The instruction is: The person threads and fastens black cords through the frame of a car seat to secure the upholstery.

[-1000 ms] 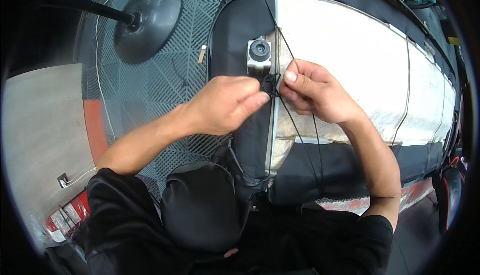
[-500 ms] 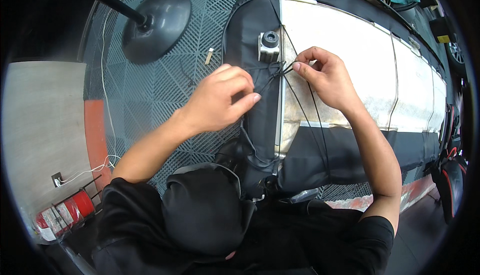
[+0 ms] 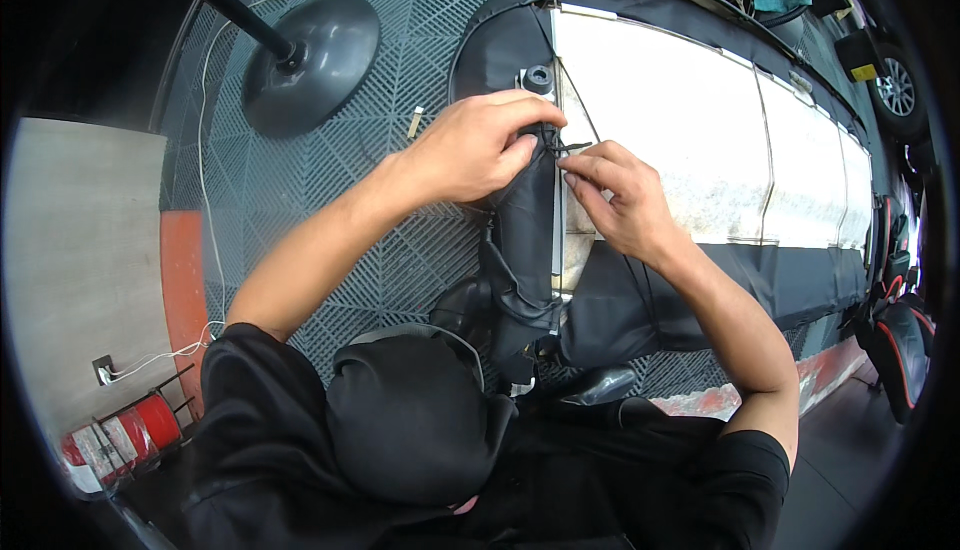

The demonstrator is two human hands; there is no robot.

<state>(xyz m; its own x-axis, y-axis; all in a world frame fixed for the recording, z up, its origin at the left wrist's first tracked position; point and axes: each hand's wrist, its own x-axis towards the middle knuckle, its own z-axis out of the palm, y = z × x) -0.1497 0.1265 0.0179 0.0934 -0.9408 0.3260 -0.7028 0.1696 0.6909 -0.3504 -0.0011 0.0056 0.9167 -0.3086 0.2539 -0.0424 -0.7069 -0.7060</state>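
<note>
Head view: the left hand (image 3: 490, 147) curls over the edge of a black-covered pad (image 3: 500, 55), thumb and forefinger apart around a knotted black cord (image 3: 550, 137), while the right hand (image 3: 617, 195), thumb and fingertips nearly together, is just beside the cord's loose end; whether either grips it I cannot tell. Around them, left to right, are a red cylinder (image 3: 148, 423), a dark round base (image 3: 320, 65), a black knob (image 3: 538, 78) above the left hand, which hides part of the pad below it, a white panel (image 3: 680, 120) on the pad, and a spoked wheel (image 3: 897, 88). Counted: two hands, one cylinder, one base, one knob, one wheel.
</note>
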